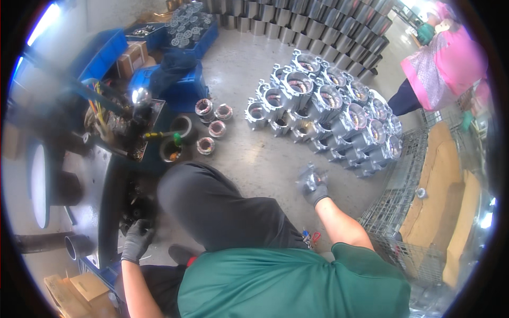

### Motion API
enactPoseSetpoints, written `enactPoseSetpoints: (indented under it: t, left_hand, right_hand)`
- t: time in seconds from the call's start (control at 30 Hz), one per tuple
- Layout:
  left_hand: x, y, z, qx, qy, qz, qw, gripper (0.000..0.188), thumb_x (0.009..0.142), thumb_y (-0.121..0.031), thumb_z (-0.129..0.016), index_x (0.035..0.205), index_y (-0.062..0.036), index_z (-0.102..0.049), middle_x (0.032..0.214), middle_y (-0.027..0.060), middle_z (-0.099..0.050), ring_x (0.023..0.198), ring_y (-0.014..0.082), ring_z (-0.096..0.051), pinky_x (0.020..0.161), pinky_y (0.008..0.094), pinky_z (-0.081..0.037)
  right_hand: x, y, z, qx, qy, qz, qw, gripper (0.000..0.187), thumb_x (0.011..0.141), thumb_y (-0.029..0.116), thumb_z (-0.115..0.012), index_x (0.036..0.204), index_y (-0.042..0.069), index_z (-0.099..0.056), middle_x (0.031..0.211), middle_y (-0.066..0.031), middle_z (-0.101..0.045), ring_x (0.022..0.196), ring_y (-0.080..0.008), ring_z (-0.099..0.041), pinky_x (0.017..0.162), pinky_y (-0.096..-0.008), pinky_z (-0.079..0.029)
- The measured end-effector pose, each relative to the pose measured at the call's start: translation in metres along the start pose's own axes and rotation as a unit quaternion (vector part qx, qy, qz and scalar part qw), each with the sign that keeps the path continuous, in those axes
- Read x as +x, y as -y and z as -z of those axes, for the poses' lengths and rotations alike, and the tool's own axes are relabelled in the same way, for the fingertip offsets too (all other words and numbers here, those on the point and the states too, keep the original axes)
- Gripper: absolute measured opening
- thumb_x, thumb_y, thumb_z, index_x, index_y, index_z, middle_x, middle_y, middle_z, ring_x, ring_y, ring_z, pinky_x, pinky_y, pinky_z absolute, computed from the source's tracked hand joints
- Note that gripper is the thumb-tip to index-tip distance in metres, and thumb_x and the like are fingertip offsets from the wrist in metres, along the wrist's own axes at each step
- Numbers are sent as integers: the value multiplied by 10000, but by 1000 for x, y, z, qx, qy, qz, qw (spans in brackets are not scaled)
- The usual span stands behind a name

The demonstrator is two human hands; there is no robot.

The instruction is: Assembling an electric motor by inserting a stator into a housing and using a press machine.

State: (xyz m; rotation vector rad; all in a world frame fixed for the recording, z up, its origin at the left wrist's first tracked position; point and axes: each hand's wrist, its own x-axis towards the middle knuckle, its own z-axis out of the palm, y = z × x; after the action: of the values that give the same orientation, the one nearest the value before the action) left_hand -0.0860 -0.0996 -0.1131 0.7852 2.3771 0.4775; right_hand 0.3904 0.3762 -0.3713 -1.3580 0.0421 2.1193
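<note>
My right hand [317, 195], in a grey glove, is closed on a silver metal motor housing [312, 176] just above the floor. That housing is smeared by motion. Beyond it stands a stack of similar housings [326, 100], several with copper windings inside. My left hand [138, 241], also gloved, rests at the side of a dark machine [108, 196]. Its fingers are curled at a dark part there, which I cannot make out. Several wound stators [216, 129] stand on the floor ahead, beside two round containers [181, 127].
Blue bins [177, 85] stand at the far left, one heaped with clear round parts [184, 26]. Rows of metal cylinders [302, 24] line the back. On the right is a wire cage [395, 185] with cardboard [432, 185]. A person in pink [445, 69] is beyond it.
</note>
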Motion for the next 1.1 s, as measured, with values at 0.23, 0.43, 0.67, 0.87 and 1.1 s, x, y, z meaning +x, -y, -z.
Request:
enactPoseSetpoints:
  t: [0.23, 0.43, 0.67, 0.87, 1.1]
  left_hand:
    - [12, -5, -12, -72, 34, 2, 997, 312, 910, -95, -655, 1191, 38, -644, 886, 87, -677, 731, 140, -607, 673, 314, -519]
    - [-10, -19, -6, -119, 40, 42, 991, 310, 909, -76, -637, 1200, 32, -636, 863, 82, -671, 729, 145, -607, 653, 315, -512]
    - [-14, -6, -7, -51, 16, 59, 997, 266, 921, -98, -657, 1162, 13, -639, 909, 99, -698, 752, 167, -663, 678, 311, -552]
    - [-13, -30, -8, -95, 30, 155, 983, 338, 898, -162, -742, 1184, 3, -669, 1085, 139, -725, 1038, 266, -672, 943, 387, -520]
    - [-9, 23, -14, -44, 2, 116, 992, 285, 947, -196, -723, 1144, 1, -661, 1067, 136, -709, 1004, 250, -672, 887, 380, -537]
  right_hand:
    - [74, 117, 154, 755, 316, -457, 346, 446, 951, 513, -547, 1142, 166, -752, 1145, -6, -745, 1007, -207, -686, 852, -372, -569]
    - [68, 152, 171, 946, 269, -168, 65, 468, 1008, 393, -471, 1334, 135, -686, 1354, -41, -690, 1274, -213, -632, 1030, -389, -481]
    - [51, 184, 168, 956, 270, -73, 88, 402, 1031, 335, -439, 1304, 233, -715, 1305, 6, -699, 1223, -147, -642, 998, -330, -481]
    - [45, 190, 192, 843, 40, 64, 532, 349, 1012, 377, -514, 1292, 278, -698, 1310, 20, -687, 1149, -198, -658, 929, -387, -516]
    - [52, 172, 207, 413, -246, 179, 859, 312, 991, 426, -602, 1278, 331, -678, 1316, 35, -673, 1064, -258, -677, 849, -453, -558]
